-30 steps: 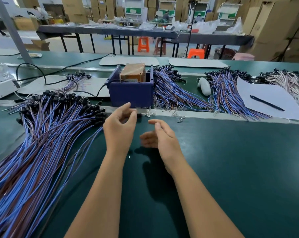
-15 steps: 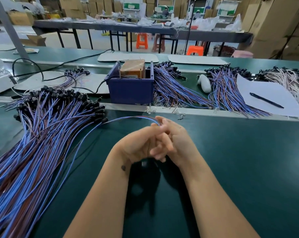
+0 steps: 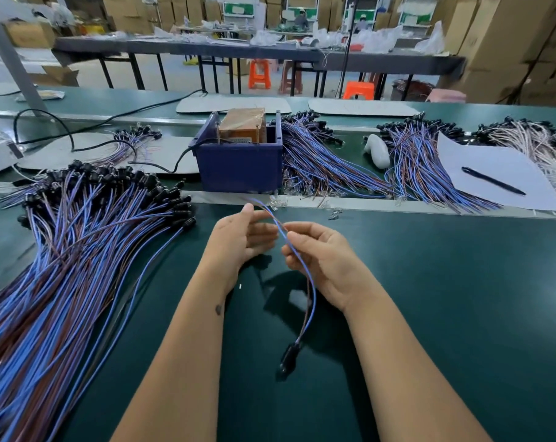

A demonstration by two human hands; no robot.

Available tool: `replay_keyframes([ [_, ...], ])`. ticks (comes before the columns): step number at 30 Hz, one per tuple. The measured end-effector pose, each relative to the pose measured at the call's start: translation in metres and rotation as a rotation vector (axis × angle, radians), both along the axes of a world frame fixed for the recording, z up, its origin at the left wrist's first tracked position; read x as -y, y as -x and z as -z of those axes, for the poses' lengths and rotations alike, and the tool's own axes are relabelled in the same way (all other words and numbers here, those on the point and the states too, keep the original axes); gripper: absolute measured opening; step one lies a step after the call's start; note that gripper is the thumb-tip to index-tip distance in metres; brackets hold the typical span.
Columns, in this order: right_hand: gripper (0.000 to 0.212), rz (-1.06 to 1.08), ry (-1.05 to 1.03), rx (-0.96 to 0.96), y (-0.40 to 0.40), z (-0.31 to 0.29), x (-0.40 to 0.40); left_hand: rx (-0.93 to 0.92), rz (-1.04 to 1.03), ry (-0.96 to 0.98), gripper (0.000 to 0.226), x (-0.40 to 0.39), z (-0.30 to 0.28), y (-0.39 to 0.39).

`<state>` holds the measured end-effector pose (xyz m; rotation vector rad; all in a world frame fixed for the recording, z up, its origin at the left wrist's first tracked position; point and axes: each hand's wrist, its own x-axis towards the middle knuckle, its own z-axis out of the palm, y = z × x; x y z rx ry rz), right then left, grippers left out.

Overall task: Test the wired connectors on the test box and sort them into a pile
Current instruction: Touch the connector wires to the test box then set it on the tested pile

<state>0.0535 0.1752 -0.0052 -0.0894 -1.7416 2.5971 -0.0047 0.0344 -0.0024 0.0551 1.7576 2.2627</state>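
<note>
My right hand (image 3: 321,256) pinches one wire (image 3: 310,291); my left hand (image 3: 238,240) hovers with loose, empty fingers. The dangling plug (image 3: 289,358) could swing and snag, or the wire slip.

Blue-brown wired connector (image 3: 305,282) dangles, black plug (image 3: 289,357) lowest.

Single head-worn wide-angle view, which looked forward and down from close above the table (image 3: 429,314); background workshop lay well beyond the fingers (image 3: 264,229).
</note>
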Motion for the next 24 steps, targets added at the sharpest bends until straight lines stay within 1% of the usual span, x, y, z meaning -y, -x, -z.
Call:
replay_keyframes([
  [3,0.011,-0.023,-0.207,-0.019,-0.001,0.001,0.009,-0.085,-0.101,-0.048,0.029,-0.006,0.002,0.0],
  [7,0.014,-0.043,-0.384,-0.029,-0.002,0.001,0.019,-0.098,-0.123,-0.056,0.013,-0.005,0.006,0.001],
  [10,0.013,0.019,-0.388,-0.029,-0.002,0.001,0.026,-0.114,-0.102,-0.099,0.012,-0.003,0.008,0.002],
  [12,0.013,0.115,-0.414,-0.036,-0.001,0.003,0.029,-0.153,-0.085,-0.049,0.012,-0.004,0.009,0.001],
  [15,0.016,0.238,-0.538,-0.061,0.001,0.007,0.031,-0.17,-0.083,0.019,0.014,-0.007,0.011,-0.001],
  [18,0.021,0.315,-0.686,-0.064,0.002,0.01,0.032,-0.176,-0.092,0.063,0.019,-0.007,0.011,-0.001],
  [20,0.02,0.353,-0.769,-0.065,0.004,0.01,0.032,-0.202,-0.081,0.105,0.019,-0.006,0.012,-0.001],
  [24,0.022,0.364,-0.828,-0.046,0.006,0.012,0.031,-0.245,-0.079,0.141,0.015,-0.012,0.016,0.0],
])
